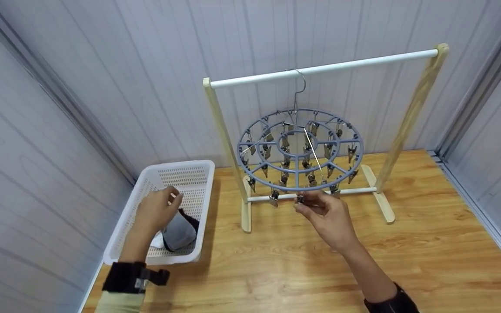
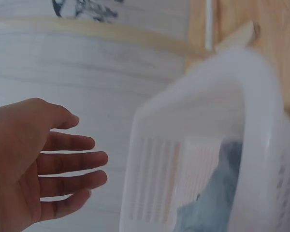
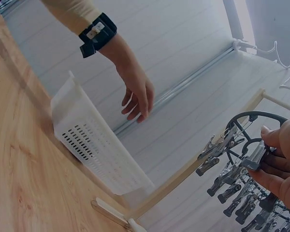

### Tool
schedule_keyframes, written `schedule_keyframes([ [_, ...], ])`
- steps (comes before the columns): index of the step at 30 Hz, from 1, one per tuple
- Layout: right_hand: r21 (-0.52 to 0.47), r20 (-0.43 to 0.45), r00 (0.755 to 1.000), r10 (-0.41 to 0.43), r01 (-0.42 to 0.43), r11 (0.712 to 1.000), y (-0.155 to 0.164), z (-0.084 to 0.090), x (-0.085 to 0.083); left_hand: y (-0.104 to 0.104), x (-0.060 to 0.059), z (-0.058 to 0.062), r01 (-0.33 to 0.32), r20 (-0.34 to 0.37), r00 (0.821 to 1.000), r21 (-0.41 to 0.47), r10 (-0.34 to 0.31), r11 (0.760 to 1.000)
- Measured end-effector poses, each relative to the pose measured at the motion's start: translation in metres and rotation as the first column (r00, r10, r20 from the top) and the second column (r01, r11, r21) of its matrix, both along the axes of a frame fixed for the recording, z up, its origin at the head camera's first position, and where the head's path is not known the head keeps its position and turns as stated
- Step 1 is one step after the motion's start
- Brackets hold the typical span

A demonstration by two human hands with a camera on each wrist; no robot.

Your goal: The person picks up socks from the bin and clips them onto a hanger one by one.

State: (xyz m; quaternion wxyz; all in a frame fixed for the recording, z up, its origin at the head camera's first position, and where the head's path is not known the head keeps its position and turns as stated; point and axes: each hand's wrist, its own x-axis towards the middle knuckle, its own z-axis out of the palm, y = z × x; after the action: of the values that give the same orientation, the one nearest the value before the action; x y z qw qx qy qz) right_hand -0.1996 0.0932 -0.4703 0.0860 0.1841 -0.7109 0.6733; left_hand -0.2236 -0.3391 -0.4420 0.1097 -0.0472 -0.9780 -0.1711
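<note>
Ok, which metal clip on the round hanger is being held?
The clip at the near rim of the hanger, pinched by the right hand; the other clips hang untouched.

A silver metal clip [image 1: 299, 199] is pinched in the right hand [image 1: 331, 219] at the near rim of a round blue-grey clip hanger [image 1: 296, 155], just above that hand. Crumpled grey dark-edged fabric [image 1: 180, 234] lies below the left hand [image 1: 157, 211] in a white perforated basket [image 1: 207, 200].

Basket [image 1: 207, 195] left of clip hanger [image 1: 296, 173]
</note>
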Motion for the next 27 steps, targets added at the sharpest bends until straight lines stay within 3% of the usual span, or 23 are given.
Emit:
schedule_keyframes([
  [6,0.017,-0.023,1.0,0.012,-0.012,1.0,0.003,0.0,-0.002,-0.018,-0.017,0.001,-0.009,0.159,0.987,-0.102,0.025,0.995],
  [12,0.008,-0.034,0.999,0.033,-0.032,0.999,0.008,0.002,-0.003,-0.033,-0.025,-0.005,-0.051,0.281,0.956,-0.131,0.087,0.99],
  [18,0.022,-0.039,0.998,0.052,-0.051,0.998,0.012,0.0,-0.004,-0.045,-0.023,-0.016,-0.11,0.413,0.898,-0.124,0.152,0.986],
  [27,0.045,-0.027,0.998,0.048,-0.047,0.998,0.01,0.0,-0.005,-0.06,-0.023,-0.032,-0.167,0.562,0.809,-0.057,0.17,0.984],
])
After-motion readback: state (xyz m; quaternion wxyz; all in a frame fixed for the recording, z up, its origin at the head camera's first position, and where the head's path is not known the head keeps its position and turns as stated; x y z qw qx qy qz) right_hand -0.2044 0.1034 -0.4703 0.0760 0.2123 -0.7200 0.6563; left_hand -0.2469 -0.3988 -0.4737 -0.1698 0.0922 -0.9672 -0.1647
